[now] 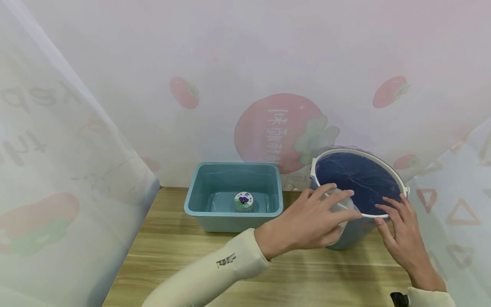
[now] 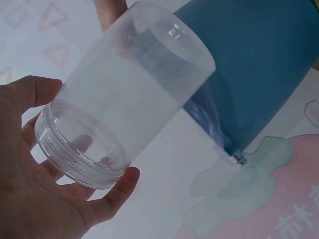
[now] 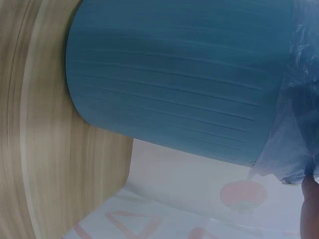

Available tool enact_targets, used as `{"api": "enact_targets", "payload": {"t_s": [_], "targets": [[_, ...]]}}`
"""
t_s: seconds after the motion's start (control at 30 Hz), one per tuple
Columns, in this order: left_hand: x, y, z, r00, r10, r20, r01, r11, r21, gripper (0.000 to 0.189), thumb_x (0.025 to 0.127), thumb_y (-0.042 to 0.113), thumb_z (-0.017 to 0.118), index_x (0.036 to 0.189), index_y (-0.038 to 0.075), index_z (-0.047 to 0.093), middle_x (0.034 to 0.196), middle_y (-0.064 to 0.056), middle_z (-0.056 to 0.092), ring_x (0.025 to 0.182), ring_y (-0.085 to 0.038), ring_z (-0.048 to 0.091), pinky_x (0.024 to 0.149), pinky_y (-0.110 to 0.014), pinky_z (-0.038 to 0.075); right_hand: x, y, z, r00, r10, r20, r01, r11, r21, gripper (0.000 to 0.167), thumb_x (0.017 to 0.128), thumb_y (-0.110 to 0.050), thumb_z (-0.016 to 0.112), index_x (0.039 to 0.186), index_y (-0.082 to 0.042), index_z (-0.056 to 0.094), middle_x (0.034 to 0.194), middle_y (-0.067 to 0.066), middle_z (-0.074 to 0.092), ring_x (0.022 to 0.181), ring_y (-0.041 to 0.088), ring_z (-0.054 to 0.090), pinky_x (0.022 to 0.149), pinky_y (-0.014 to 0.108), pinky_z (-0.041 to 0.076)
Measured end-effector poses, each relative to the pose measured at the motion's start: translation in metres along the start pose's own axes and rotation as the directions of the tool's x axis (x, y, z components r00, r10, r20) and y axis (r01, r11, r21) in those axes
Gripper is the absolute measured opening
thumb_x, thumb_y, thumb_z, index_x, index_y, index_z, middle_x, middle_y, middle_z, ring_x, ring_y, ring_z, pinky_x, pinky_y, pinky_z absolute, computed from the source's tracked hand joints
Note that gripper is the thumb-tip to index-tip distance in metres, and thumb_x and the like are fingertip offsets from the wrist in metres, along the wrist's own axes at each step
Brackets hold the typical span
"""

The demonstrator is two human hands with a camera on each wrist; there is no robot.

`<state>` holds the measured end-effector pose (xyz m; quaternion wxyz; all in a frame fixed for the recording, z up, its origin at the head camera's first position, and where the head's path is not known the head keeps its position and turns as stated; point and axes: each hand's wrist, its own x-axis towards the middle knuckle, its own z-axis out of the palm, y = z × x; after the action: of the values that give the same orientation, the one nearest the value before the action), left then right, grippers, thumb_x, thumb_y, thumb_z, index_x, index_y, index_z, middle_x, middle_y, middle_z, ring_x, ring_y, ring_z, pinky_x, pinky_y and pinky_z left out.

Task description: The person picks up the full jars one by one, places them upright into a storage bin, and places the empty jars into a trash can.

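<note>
My left hand [image 1: 307,219] grips a clear plastic jar [image 2: 134,94] by its threaded mouth end, thumb on one side and fingers on the other. The jar is tilted, its base pointing toward the bin, and no lid is on it. In the head view it overlaps the near left rim of a blue bin [image 2: 259,64], which has a thin plastic bag lining it and a pale rim [image 1: 377,161]. My right hand [image 1: 402,234] is at the bin's near right rim, fingers spread and lightly bent, fingertips over the edge. One fingertip [image 3: 309,184] meets the bag's edge in the right wrist view.
Left of the bin stands a teal rectangular basin [image 1: 234,214]. Inside it lies a small round piece [image 1: 244,200] with a purple printed top. Both containers stand on a wood-grain table [image 1: 165,251], against a pale printed curtain [image 1: 215,51] behind and at the sides.
</note>
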<state>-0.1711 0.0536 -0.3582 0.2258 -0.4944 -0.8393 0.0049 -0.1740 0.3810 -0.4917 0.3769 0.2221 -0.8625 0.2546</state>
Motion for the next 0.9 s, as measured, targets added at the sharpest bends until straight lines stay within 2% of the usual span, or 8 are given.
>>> {"api": "enact_targets", "payload": {"t_s": [0.17, 0.33, 0.53, 0.67, 0.73, 0.9], "targets": [[0.013, -0.001, -0.012, 1.000, -0.001, -0.018, 0.001, 1.000, 0.002, 0.047, 0.112, 0.041, 0.050, 0.159, 0.042, 0.054, 0.173, 0.001, 0.043, 0.157, -0.027, 0.045, 0.097, -0.042, 0.061, 0.001, 0.001, 0.000, 1.000, -0.020, -0.007, 0.020, 1.000, 0.002, 0.060, 0.115, -0.049, 0.051, 0.130, 0.007, 0.069, 0.142, 0.038, 0.057, 0.159, 0.052, 0.032, 0.137, 0.060, 0.015], [0.028, -0.004, -0.019, 0.999, -0.011, -0.047, 0.011, 1.000, 0.008, 0.047, 0.112, 0.042, 0.050, 0.158, 0.041, 0.055, 0.172, 0.001, 0.044, 0.156, -0.027, 0.047, 0.098, -0.043, 0.062, 0.001, 0.001, -0.001, 1.000, -0.007, 0.010, 0.007, 1.000, 0.001, 0.066, 0.116, -0.053, 0.047, 0.131, 0.009, 0.067, 0.143, 0.038, 0.056, 0.159, 0.053, 0.032, 0.137, 0.059, 0.013], [0.045, -0.007, -0.028, 0.999, -0.043, 0.000, 0.043, 0.998, -0.037, 0.048, 0.112, 0.041, 0.048, 0.160, 0.042, 0.053, 0.175, 0.002, 0.040, 0.160, -0.029, 0.042, 0.104, -0.047, 0.060, 0.001, 0.003, 0.000, 1.000, -0.021, 0.018, 0.022, 1.000, -0.017, 0.071, 0.116, -0.057, 0.042, 0.132, 0.008, 0.067, 0.143, 0.038, 0.056, 0.159, 0.053, 0.032, 0.138, 0.058, 0.012], [0.056, -0.008, -0.034, 0.997, -0.069, 0.018, 0.070, 0.995, -0.071, 0.049, 0.113, 0.040, 0.044, 0.161, 0.043, 0.049, 0.178, 0.003, 0.035, 0.164, -0.029, 0.035, 0.111, -0.050, 0.056, 0.002, 0.004, 0.001, 0.999, -0.040, -0.015, 0.040, 0.999, -0.008, 0.070, 0.115, -0.057, 0.045, 0.130, 0.008, 0.068, 0.141, 0.037, 0.058, 0.158, 0.049, 0.036, 0.137, 0.059, 0.014], [0.062, -0.008, -0.036, 0.997, -0.078, 0.014, 0.079, 0.995, -0.069, 0.049, 0.113, 0.039, 0.043, 0.161, 0.044, 0.049, 0.178, 0.003, 0.035, 0.164, -0.028, 0.034, 0.111, -0.049, 0.056, 0.002, 0.004, 0.001, 0.999, -0.038, -0.016, 0.038, 0.999, -0.006, 0.070, 0.115, -0.057, 0.045, 0.129, 0.007, 0.068, 0.141, 0.037, 0.058, 0.160, 0.045, 0.035, 0.138, 0.058, 0.013], [0.075, -0.009, -0.031, 0.996, -0.093, 0.012, 0.093, 0.995, -0.046, 0.050, 0.113, 0.038, 0.043, 0.162, 0.043, 0.048, 0.177, 0.004, 0.035, 0.162, -0.027, 0.037, 0.106, -0.044, 0.058, 0.000, 0.004, 0.000, 1.000, -0.016, 0.011, 0.017, 1.000, -0.011, 0.071, 0.115, -0.057, 0.044, 0.130, 0.008, 0.067, 0.143, 0.037, 0.057, 0.161, 0.048, 0.031, 0.138, 0.057, 0.011]]}}
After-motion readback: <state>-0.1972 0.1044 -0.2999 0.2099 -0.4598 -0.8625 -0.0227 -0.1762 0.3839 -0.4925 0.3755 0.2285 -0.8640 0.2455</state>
